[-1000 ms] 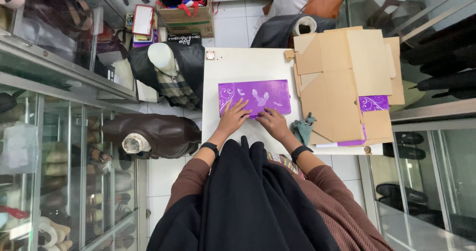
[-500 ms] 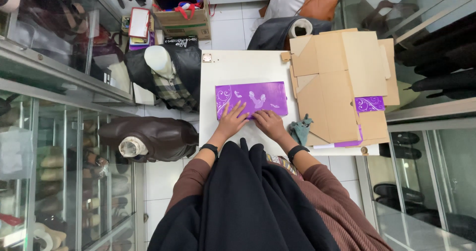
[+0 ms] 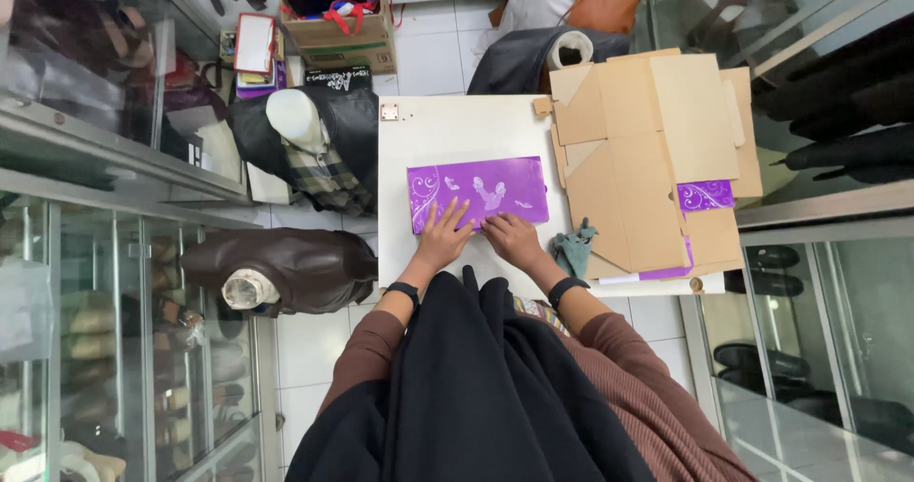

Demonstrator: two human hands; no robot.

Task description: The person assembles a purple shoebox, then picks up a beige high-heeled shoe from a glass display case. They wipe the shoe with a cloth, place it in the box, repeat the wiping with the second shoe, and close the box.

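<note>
Purple flat box (image 3: 478, 191), white swirls, under both hands

Flat box (image 3: 478, 191) lay on table (image 3: 447, 125), near edge. Left hand (image 3: 444, 237) and right hand (image 3: 511, 238) rested side by side on its near edge. Cardboard sheets (image 3: 647, 158) lay right of box; cloth (image 3: 573, 250) right of right hand.
</note>
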